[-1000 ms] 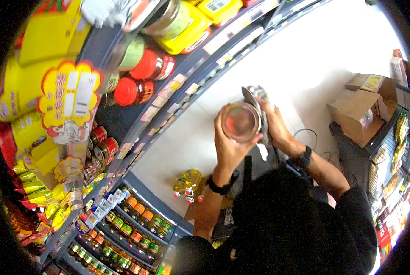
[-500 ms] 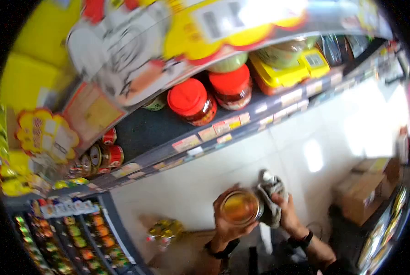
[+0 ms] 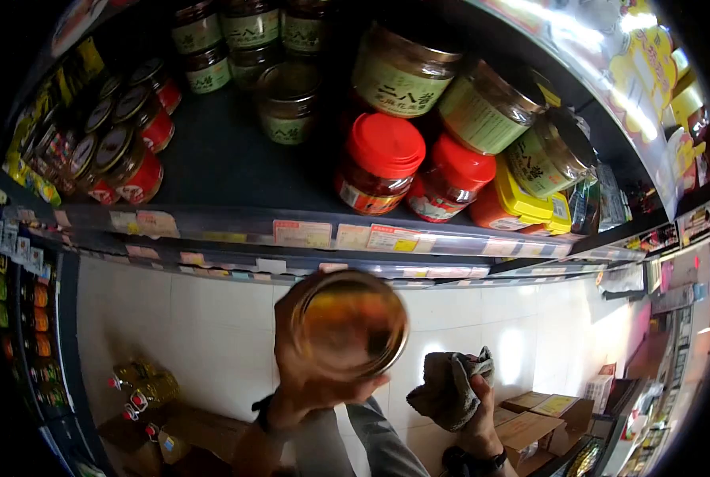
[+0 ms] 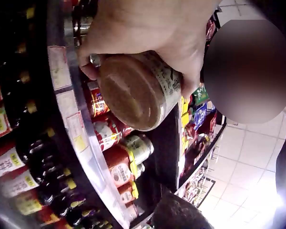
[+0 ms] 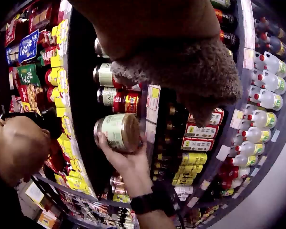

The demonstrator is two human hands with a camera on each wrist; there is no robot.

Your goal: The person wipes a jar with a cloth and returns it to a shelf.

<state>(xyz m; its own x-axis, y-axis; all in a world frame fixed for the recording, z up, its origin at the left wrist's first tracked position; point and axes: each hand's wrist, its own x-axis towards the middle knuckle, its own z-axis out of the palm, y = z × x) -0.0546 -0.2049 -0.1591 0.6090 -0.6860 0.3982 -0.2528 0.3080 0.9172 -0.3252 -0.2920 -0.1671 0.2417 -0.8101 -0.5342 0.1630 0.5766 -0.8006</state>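
My left hand [image 3: 295, 389] grips a glass jar [image 3: 351, 326] of brown paste, its fingers round the side, held out before the shelf front. In the right wrist view the jar [image 5: 118, 132] lies on its side in that hand [image 5: 128, 162] and shows a pale green label. The left wrist view shows its round end [image 4: 131, 95] close up under the hand [image 4: 148, 28]. To the right and lower, my right hand [image 3: 482, 409] holds a bunched grey cloth [image 3: 450, 389]. The cloth [image 5: 195, 71] hangs from that hand in the right wrist view.
A dark shelf [image 3: 236, 175] holds green-labelled jars [image 3: 402, 71], red-lidded jars [image 3: 385, 151] and small red-labelled jars [image 3: 136, 167]. Price tags [image 3: 303, 234] line its edge. Oil bottles [image 3: 148, 385] and cardboard boxes [image 3: 530, 429] stand on the floor below.
The head view has swung round to face the shelf. The jar has come up toward the shelf edge and apart from the cloth, which was close beside it.
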